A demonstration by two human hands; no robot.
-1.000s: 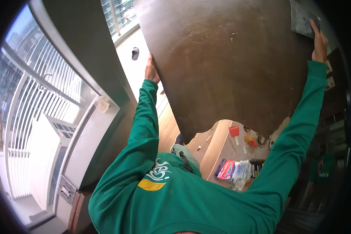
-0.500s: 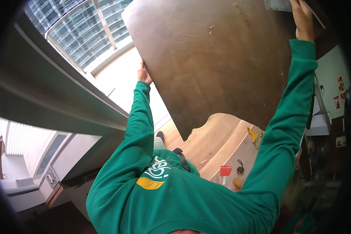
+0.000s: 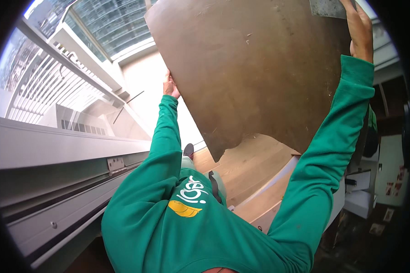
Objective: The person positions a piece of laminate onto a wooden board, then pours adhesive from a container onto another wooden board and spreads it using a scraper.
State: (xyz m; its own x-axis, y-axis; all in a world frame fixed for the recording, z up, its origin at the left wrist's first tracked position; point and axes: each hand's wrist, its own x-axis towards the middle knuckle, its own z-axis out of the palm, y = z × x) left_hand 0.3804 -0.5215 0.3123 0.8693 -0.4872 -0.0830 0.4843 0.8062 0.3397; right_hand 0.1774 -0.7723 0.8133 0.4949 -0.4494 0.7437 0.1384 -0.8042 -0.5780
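A large brown sheet [image 3: 246, 77], flat and slightly scuffed, is held up in front of me and hides much of the view. Its lower edge has a curved bite out of it. My left hand [image 3: 170, 86] is closed on the sheet's left edge. High at the right edge, my right hand [image 3: 361, 34] grips the sheet beside a grey metal plate [image 3: 329, 8]; its fingertips run out of the picture. Both arms are stretched forward in green sleeves.
A window frame with a hinge [image 3: 115, 164] runs along my left. Beyond it are a white railing [image 3: 45, 86] and a pale boxy unit [image 3: 73, 119]. Wooden floor [image 3: 255, 159] shows below the sheet. White boxes [image 3: 360, 202] and dark furniture are at right.
My view has shifted toward the window, bringing the railing outside into sight. The yellow brush, red scraper and tape measure at lower right have left view. Both hands still hold the sheet.
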